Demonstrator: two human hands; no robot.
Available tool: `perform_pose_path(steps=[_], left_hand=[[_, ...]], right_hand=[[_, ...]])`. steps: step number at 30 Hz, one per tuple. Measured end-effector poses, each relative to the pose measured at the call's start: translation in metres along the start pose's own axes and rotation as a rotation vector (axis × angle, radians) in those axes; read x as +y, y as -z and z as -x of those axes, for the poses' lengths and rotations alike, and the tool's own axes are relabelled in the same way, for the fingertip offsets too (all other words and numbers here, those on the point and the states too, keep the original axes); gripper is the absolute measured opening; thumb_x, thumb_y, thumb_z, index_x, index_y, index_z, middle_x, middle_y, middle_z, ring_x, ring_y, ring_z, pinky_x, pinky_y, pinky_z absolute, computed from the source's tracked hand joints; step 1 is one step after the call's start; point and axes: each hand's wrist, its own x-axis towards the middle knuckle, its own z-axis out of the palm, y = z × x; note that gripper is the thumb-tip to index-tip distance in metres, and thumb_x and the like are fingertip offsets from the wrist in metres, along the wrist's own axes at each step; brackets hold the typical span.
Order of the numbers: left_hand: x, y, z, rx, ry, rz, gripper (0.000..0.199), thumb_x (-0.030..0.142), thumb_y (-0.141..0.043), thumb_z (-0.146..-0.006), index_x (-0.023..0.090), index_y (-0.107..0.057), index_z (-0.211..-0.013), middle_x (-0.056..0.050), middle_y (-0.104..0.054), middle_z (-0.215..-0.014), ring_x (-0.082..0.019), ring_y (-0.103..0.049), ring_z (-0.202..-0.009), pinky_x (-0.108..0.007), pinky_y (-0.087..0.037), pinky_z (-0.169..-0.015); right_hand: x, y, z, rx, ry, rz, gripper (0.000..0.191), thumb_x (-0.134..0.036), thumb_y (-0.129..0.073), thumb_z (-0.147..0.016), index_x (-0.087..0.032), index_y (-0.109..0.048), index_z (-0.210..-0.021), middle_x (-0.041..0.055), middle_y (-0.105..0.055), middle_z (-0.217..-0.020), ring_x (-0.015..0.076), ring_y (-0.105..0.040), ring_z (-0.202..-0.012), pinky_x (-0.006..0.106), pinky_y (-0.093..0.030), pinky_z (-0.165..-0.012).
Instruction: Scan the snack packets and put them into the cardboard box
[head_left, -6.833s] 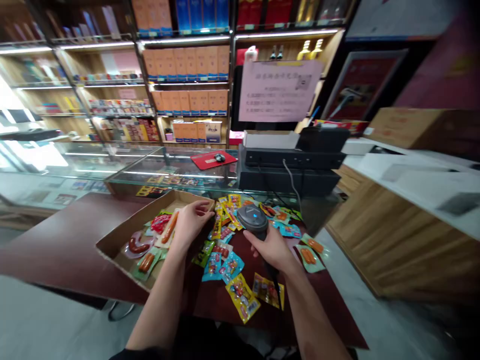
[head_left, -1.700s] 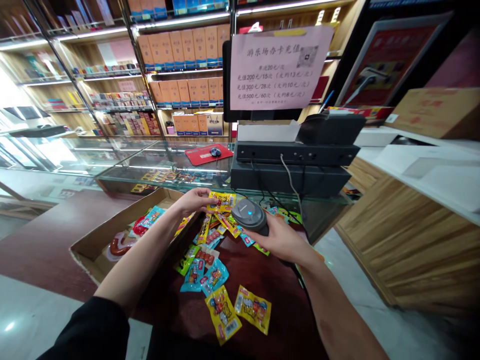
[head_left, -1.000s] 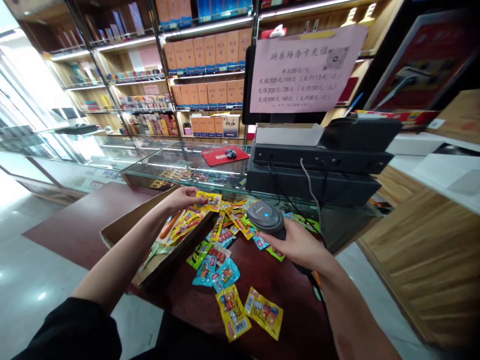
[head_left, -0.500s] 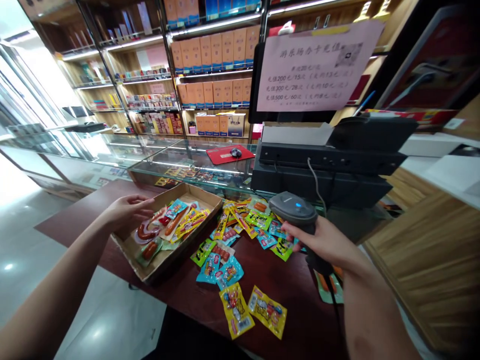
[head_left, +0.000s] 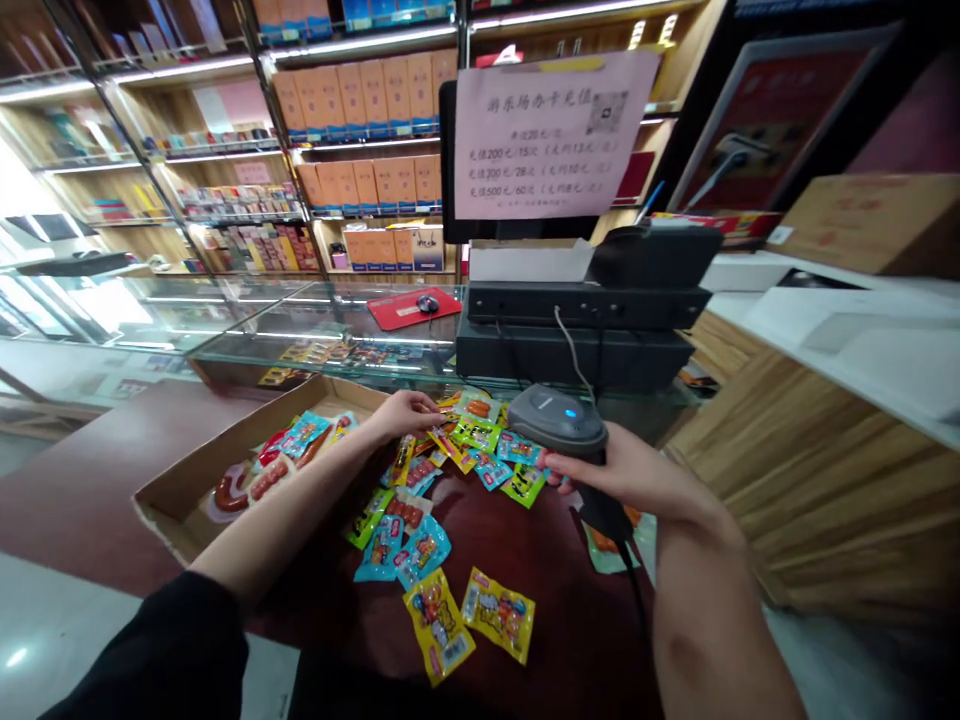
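My right hand (head_left: pixel 611 470) is wrapped round the handle of a dark grey barcode scanner (head_left: pixel 559 418) with a blue light, held above the counter. My left hand (head_left: pixel 409 412) reaches over the pile, its bent fingertips pinched at a narrow yellow snack packet (head_left: pixel 452 450). Around it lie green packets (head_left: pixel 476 432), blue packets (head_left: pixel 491 470) and clear-fronted sausage packets (head_left: pixel 478 405). A shallow cardboard box (head_left: pixel 169 500) with several wrapped sausages stands on the left, partly hidden by my left forearm. Two yellow packets (head_left: pixel 439 625) lie near the front edge.
Behind the pile stand a black till unit (head_left: pixel 570 345) and a screen with a pink paper sign (head_left: pixel 551 140). A glass display counter (head_left: pixel 247 320) carries a red mouse mat (head_left: pixel 397 312) and mouse. The scanner's cable (head_left: pixel 637 590) hangs towards me. Shelves with orange boxes (head_left: pixel 375 100) line the back.
My left hand has moved right, from above the cardboard box to the packet pile. The view has turned to the right. My right hand still holds the scanner.
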Motion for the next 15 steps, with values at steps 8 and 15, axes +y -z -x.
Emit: perform_pose_path(steps=[8, 15], left_hand=[[-0.004, -0.066, -0.052, 0.058, -0.254, -0.623, 0.045, 0.041, -0.08, -0.065, 0.017, -0.073, -0.102, -0.009, -0.072, -0.092, -0.026, -0.067, -0.09, -0.032, -0.051, -0.08], [-0.009, -0.081, -0.047, 0.011, -0.379, -0.831, 0.061, 0.043, -0.083, -0.06, 0.019, -0.069, -0.115, -0.016, -0.06, -0.119, -0.032, -0.058, -0.112, -0.038, -0.047, -0.097]], right_hand=[[0.001, 0.009, 0.011, -0.106, -0.015, 0.023, 0.039, -0.046, -0.072, -0.078, -0.016, -0.067, -0.102, 0.0064, -0.073, -0.087, 0.0201, -0.069, -0.072, 0.03, -0.055, -0.065], [-0.006, 0.006, 0.007, -0.103, 0.049, 0.083, 0.053, -0.045, -0.072, -0.077, -0.016, -0.063, -0.121, 0.0075, -0.073, -0.103, 0.0228, -0.068, -0.088, 0.032, -0.053, -0.081]])
